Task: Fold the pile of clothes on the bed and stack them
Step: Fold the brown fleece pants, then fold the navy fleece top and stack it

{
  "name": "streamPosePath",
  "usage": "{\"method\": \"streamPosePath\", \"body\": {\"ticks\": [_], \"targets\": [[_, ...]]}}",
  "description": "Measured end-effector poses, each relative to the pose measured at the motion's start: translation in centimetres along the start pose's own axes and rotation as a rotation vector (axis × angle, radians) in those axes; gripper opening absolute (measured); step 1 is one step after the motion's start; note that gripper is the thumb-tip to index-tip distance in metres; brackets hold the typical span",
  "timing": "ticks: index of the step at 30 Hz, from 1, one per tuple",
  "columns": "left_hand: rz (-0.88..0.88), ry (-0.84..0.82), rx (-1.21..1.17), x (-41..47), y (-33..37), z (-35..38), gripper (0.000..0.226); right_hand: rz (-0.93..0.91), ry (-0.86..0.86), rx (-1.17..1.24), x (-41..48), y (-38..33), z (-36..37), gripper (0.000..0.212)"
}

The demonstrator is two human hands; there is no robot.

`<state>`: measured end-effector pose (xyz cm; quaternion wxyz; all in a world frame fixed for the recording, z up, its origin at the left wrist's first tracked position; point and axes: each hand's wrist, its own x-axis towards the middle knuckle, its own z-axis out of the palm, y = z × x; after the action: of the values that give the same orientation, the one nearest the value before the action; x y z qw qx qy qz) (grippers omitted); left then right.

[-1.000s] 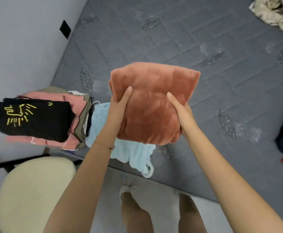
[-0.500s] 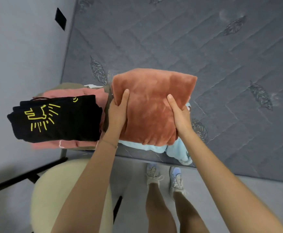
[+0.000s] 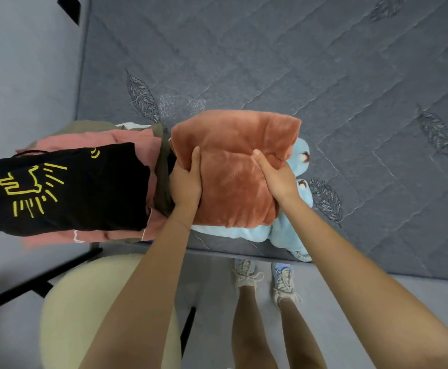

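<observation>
At the near edge of the bed (image 3: pixel 270 62), close to its left corner: two bare arms reach forward and down, forearms converging on one bundle; left hand (image 3: pixel 186 182) clasps the bundle's left side, thumb laid straight along the top face, the other fingers out of sight underneath; right hand (image 3: pixel 278 179) takes the right side the same way, thumb on top pointing away, fingers tucked under; both hands grasping, neither slack.

The bundle is a rust plush garment (image 3: pixel 233 145), folded into a thick, roughly square pad; the pile shows light and dark streaks, corners soft, far edge rounded; it sits directly over a pale blue fleece garment (image 3: pixel 301 153) lying at the mattress edge, with blue showing past its right and near sides; whether the pad rests on the blue or is held just above it, I cannot tell.

Just beside it, to the left, a stack of folded clothes: black top (image 3: pixel 84 187) uppermost, pink garment (image 3: pixel 143 139) under it, olive piece (image 3: pixel 164 182) at the stack's right side, close against the left hand.

The black top bears a yellow line drawing: a blocky outlined figure with short strokes radiating around it, and two small arcs near the upper edge.

Below the stack, a round cream stool (image 3: pixel 84 302); the person's laced sneakers (image 3: pixel 246 272) stand on grey floor.
</observation>
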<state>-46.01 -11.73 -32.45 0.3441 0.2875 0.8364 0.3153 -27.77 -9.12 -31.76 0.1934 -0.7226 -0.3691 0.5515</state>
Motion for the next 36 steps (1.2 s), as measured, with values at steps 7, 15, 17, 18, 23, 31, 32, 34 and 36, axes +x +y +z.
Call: {"method": "streamPosePath", "body": {"ticks": [7, 15, 17, 18, 23, 31, 32, 34, 36], "targets": [[0.335, 0.067, 0.379, -4.0, 4.5, -3.6, 0.071, 0.036, 0.118, -0.143, -4.5, -2.8, -3.9, 0.087], [0.703, -0.136, 0.835, -9.6, 11.2, -4.3, 0.064, -0.153, 0.155, -0.658, -11.1, -6.9, -10.2, 0.088], [0.711, -0.187, 0.842, -11.2, 13.1, -4.0, 0.065, -0.188, 0.142, -0.734, -12.4, -7.4, -12.1, 0.087], [0.730, -0.205, 0.857, -12.1, 14.0, -3.8, 0.066, -0.198, 0.135, -0.766, -13.1, -7.5, -13.2, 0.087], [0.848, -0.272, 0.917, -17.1, 18.6, -1.7, 0.066, -0.203, 0.142, -0.834, -15.8, -7.3, -20.0, 0.086], [0.930, -0.283, 0.916, -29.9, 25.7, 9.9, 0.075, -0.150, 0.304, -0.810, -19.9, -2.4, -38.4, 0.086], [0.932, -0.283, 0.904, -31.8, 26.5, 11.8, 0.076, -0.147, 0.328, -0.804, -20.4, -1.6, -41.1, 0.086], [0.936, -0.312, 0.878, -36.2, 28.2, 15.9, 0.077, -0.132, 0.373, -0.799, -21.4, 0.1, -46.3, 0.087], [0.981, -0.347, 0.820, -40.9, 30.1, 19.8, 0.078, -0.107, 0.407, -0.812, -22.2, 1.9, -51.2, 0.087]]}}
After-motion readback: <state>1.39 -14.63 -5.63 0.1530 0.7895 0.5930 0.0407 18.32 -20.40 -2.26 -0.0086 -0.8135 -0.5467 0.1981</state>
